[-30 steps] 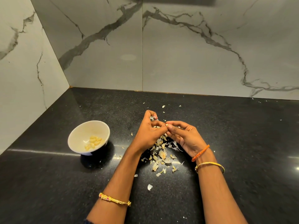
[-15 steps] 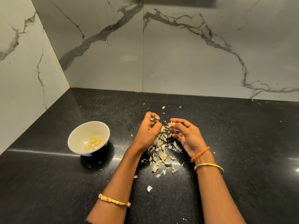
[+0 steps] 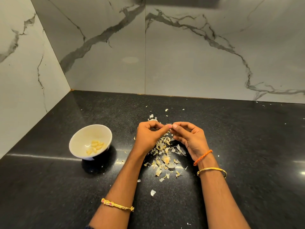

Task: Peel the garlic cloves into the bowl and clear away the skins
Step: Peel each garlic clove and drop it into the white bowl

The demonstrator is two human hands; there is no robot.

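My left hand and my right hand meet fingertip to fingertip above the black counter. Between them they pinch a small garlic clove, almost wholly hidden by the fingers. Under and in front of the hands lies a loose pile of papery garlic skins. To the left stands a white bowl with a dark outside, tilted towards me. Several peeled yellowish cloves lie in it.
Stray skin flakes are scattered in front of the pile and behind the hands, near the marble back wall. A second marble wall closes the left side. The black counter stretches to the right.
Half a second ago the hands had drawn slightly apart; now their fingertips are together again. The bowl and the skin pile have not moved.
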